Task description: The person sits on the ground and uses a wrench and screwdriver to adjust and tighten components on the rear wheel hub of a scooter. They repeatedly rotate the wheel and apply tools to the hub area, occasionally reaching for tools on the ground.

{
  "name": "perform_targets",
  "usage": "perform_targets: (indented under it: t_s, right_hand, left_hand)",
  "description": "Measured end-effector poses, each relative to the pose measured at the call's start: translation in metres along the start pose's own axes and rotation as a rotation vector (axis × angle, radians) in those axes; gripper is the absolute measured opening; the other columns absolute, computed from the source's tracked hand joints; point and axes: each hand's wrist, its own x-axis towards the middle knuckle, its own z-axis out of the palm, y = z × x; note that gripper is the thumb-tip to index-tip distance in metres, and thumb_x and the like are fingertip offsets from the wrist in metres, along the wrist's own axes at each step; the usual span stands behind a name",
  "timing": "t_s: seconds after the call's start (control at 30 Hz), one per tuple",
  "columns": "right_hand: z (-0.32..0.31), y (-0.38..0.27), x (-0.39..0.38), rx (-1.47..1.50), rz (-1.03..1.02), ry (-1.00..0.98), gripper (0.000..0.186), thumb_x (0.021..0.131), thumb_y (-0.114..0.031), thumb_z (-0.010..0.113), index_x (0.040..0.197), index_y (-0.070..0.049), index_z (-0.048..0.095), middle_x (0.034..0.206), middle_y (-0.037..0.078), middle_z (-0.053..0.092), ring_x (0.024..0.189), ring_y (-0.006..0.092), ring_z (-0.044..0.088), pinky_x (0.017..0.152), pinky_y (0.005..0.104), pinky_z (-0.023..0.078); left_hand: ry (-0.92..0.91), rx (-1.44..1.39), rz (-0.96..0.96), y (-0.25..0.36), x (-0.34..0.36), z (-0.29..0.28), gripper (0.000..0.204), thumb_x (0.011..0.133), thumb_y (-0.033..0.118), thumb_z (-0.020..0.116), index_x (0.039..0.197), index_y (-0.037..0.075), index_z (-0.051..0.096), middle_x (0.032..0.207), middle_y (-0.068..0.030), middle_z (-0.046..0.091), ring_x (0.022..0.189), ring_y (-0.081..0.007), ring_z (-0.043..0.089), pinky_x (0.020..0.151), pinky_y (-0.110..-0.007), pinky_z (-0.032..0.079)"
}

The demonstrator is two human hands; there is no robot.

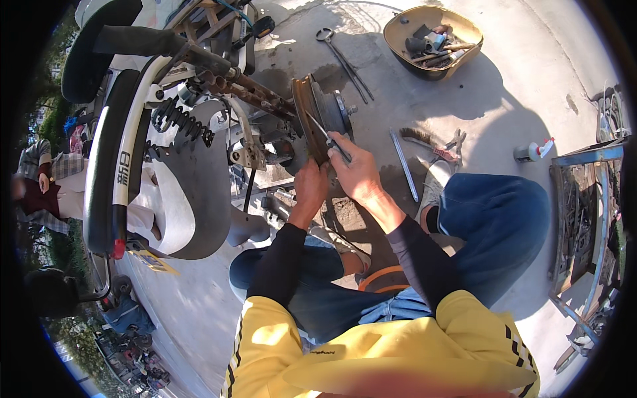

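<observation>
A rusty brown wheel rim [302,106] stands upright in front of me, with a grey metal hub or drum [332,109] on its right side. My right hand [360,176] is closed round the dark handle of a screwdriver [319,125], whose metal shaft slants up and left against the rim. At the rim's lower end, my left hand [310,189] has its fingers closed on the edge; the fingertips are partly hidden. Left of the rim is the vehicle's rusty tube frame [249,86], near a black coil spring [182,119].
A white and black scooter [123,159] fills the left side. Beyond the wheel lie long tongs [345,64] and a yellow tub [393,34] of tools. On my right are a silver bar [403,162], a brush [417,136], pliers [456,142], a bottle [529,152] and a blue metal rack [587,158].
</observation>
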Motion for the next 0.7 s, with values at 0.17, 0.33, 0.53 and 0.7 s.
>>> perform_targets:
  t_s: [0.17,0.33,0.53,0.7]
  right_hand:
    - [-0.008,0.0,-0.014,-0.033,0.025,-0.057,0.041,0.1,-0.018,0.064,0.138,-0.002,0.063,0.113,0.019,0.077,0.102,0.0173,0.072,0.09,0.0293,0.053]
    - [-0.016,-0.035,0.007,-0.143,0.171,-0.117,0.041,0.097,-0.018,0.069,0.136,-0.008,0.067,0.117,0.022,0.074,0.101,0.0303,0.076,0.087,0.0339,0.056]
    - [-0.011,-0.009,-0.035,-0.05,0.096,-0.087,0.039,0.098,-0.015,0.066,0.135,-0.003,0.066,0.119,0.022,0.075,0.111,0.0213,0.073,0.094,0.0306,0.053]
    - [-0.019,-0.01,-0.01,-0.037,0.175,-0.143,0.04,0.098,-0.014,0.067,0.136,-0.002,0.066,0.121,0.023,0.074,0.113,0.021,0.072,0.095,0.0315,0.052]
  left_hand:
    - [0.044,0.008,0.025,-0.005,0.0,-0.001,0.024,0.097,0.016,0.061,0.113,0.0,0.068,0.098,-0.0279,0.072,0.093,-0.0493,0.068,0.078,-0.056,0.053]
    - [0.061,-0.046,0.074,0.0,-0.003,-0.002,0.027,0.097,0.02,0.066,0.108,-0.005,0.064,0.097,-0.0291,0.071,0.089,-0.0496,0.069,0.078,-0.056,0.054]
    - [0.03,-0.018,0.011,0.002,-0.01,-0.006,0.025,0.096,0.019,0.066,0.104,-0.004,0.066,0.097,-0.0299,0.07,0.091,-0.0499,0.068,0.078,-0.055,0.053]
    - [0.047,-0.016,0.056,-0.005,-0.009,0.0,0.026,0.096,0.02,0.066,0.107,-0.005,0.066,0.099,-0.0307,0.07,0.089,-0.0508,0.068,0.077,-0.056,0.054]
